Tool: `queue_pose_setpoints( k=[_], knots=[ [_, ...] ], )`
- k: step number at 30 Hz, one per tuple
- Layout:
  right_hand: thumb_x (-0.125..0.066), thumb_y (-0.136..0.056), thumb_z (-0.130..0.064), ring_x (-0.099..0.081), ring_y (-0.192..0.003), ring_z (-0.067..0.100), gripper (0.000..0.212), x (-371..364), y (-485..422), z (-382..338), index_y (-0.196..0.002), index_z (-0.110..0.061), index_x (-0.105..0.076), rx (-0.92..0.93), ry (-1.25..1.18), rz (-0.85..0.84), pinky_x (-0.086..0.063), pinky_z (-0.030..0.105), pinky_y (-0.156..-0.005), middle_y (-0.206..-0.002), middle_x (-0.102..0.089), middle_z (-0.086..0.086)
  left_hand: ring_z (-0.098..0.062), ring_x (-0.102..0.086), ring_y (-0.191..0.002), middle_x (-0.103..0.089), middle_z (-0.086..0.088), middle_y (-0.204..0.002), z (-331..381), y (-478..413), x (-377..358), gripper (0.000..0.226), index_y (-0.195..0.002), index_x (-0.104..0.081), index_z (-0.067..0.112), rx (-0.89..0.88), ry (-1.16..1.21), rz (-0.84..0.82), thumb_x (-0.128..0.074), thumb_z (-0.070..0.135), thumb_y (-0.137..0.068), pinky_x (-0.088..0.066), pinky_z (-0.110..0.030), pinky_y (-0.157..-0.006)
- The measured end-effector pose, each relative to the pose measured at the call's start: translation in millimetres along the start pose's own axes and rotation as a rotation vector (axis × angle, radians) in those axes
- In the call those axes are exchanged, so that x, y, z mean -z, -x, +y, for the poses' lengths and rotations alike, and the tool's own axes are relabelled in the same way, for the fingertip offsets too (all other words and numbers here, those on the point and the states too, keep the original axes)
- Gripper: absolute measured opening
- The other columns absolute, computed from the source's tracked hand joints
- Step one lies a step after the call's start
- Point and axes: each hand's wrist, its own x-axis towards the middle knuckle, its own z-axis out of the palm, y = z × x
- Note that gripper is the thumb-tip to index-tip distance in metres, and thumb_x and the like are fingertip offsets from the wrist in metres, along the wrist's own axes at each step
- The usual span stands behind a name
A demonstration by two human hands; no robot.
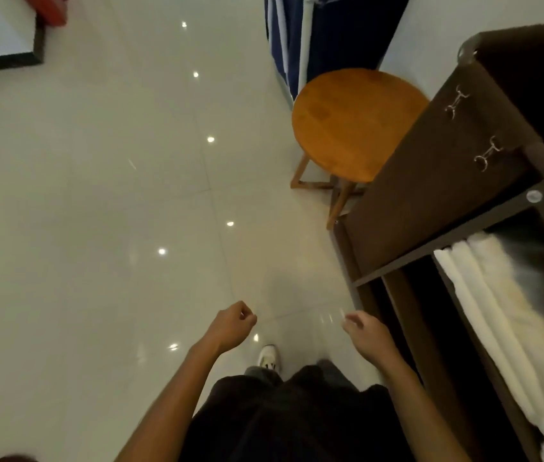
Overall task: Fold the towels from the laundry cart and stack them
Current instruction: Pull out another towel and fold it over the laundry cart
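A brown fabric laundry cart with several compartments stands at the right. White towels lie folded over in its nearest compartment. My left hand hangs in front of me over the floor with its fingers curled and nothing in it. To its right, my right hand is also empty, its fingers loosely bent, just left of the cart's near corner. Neither hand touches a towel or the cart.
A round wooden stool stands beyond the cart. Behind it hangs a blue and white striped fabric. Glossy white floor tiles spread to the left. My shoe shows below my hands.
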Motion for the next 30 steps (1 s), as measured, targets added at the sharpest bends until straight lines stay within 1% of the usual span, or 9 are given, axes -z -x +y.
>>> queue_pose_setpoints(
  k=[4,7,10,14,17,22,24,27,30],
  knots=[
    [-0.051,-0.097,-0.030,-0.054,-0.115,0.021,0.034,6.9,-38.3,-31.1,-0.127,-0.015,-0.056,0.001,0.051,-0.027,-0.044,0.032,-0.093,-0.128,-0.058,0.006,-0.017,-0.058,-0.097,-0.061,-0.007,-0.117,-3.7,-21.3,19.8,0.023,-0.114,-0.054,0.015,0.059,0.016,-0.016,-0.049,0.031,-0.099,-0.044,-0.025,-0.081],
    [-0.052,-0.097,-0.029,-0.054,-0.116,0.022,0.034,14.6,-75.7,-56.5,-0.127,-0.013,-0.056,-0.004,0.063,-0.066,-0.044,0.032,-0.092,-0.129,-0.058,0.007,-0.016,-0.057,-0.096,-0.060,-0.007,-0.116,9.4,-47.9,41.2,0.023,-0.115,-0.054,0.014,0.071,0.025,-0.025,-0.048,0.030,-0.099,-0.042,-0.024,-0.079],
    [-0.053,-0.096,-0.026,-0.054,-0.116,0.022,0.033,26.2,-123.7,-88.2,-0.125,-0.011,-0.058,0.015,0.070,-0.088,-0.044,0.034,-0.095,-0.128,-0.059,0.008,-0.015,-0.056,-0.095,-0.059,-0.006,-0.115,39.2,-85.4,73.8,0.024,-0.116,-0.053,0.013,0.067,0.022,-0.009,-0.046,0.029,-0.100,-0.041,-0.024,-0.079],
    [-0.051,-0.097,-0.026,-0.053,-0.117,0.023,0.035,55.6,-190.2,-145.7,-0.128,-0.010,-0.056,0.052,0.114,-0.130,-0.041,0.030,-0.093,-0.129,-0.058,0.008,-0.017,-0.057,-0.097,-0.059,-0.005,-0.112,89.0,-136.7,129.2,0.024,-0.116,-0.053,0.013,0.068,0.028,0.036,-0.045,0.029,-0.100,-0.041,-0.025,-0.080],
    [-0.050,-0.098,-0.026,-0.053,-0.117,0.023,0.035,77.4,-235.3,-195.9,-0.128,-0.010,-0.055,0.107,0.111,-0.148,-0.041,0.030,-0.094,-0.129,-0.058,0.008,-0.018,-0.058,-0.099,-0.060,-0.006,-0.113,125.4,-170.2,172.9,0.023,-0.115,-0.054,0.014,0.057,0.059,0.075,-0.046,0.030,-0.100,-0.043,-0.026,-0.081],
    [-0.050,-0.099,-0.027,-0.053,-0.117,0.023,0.035,98.4,-298.9,-279.7,-0.129,-0.009,-0.054,0.195,0.186,-0.190,-0.041,0.028,-0.090,-0.128,-0.058,0.009,-0.017,-0.059,-0.098,-0.060,-0.003,-0.109,154.8,-209.0,233.4,0.019,-0.111,-0.054,0.016,0.071,0.146,0.139,-0.047,0.030,-0.099,-0.045,-0.026,-0.082],
    [-0.050,-0.099,-0.027,-0.053,-0.117,0.023,0.036,103.1,-321.4,-315.0,-0.129,-0.009,-0.053,0.219,0.204,-0.201,-0.042,0.030,-0.092,-0.128,-0.058,0.009,-0.015,-0.058,-0.096,-0.059,-0.001,-0.107,156.9,-223.1,254.7,0.019,-0.111,-0.054,0.017,0.099,0.155,0.147,-0.047,0.030,-0.099,-0.043,-0.025,-0.080],
    [-0.050,-0.098,-0.027,-0.054,-0.116,0.022,0.036,102.3,-361.3,-361.9,-0.129,-0.009,-0.055,0.264,0.240,-0.216,-0.041,0.029,-0.092,-0.127,-0.059,0.009,-0.012,-0.057,-0.090,-0.057,0.001,-0.103,151.9,-248.3,284.5,0.017,-0.110,-0.052,0.018,0.131,0.168,0.160,-0.046,0.031,-0.100,-0.042,-0.022,-0.076],
    [-0.051,-0.097,-0.028,-0.056,-0.111,0.020,0.034,99.0,-400.8,-410.0,-0.126,-0.010,-0.057,0.275,0.256,-0.201,-0.044,0.031,-0.092,-0.124,-0.061,0.008,-0.010,-0.057,-0.087,-0.057,0.000,-0.103,144.7,-279.0,319.8,0.015,-0.107,-0.050,0.019,0.158,0.182,0.143,-0.044,0.030,-0.100,-0.041,-0.015,-0.065]
  ],
)
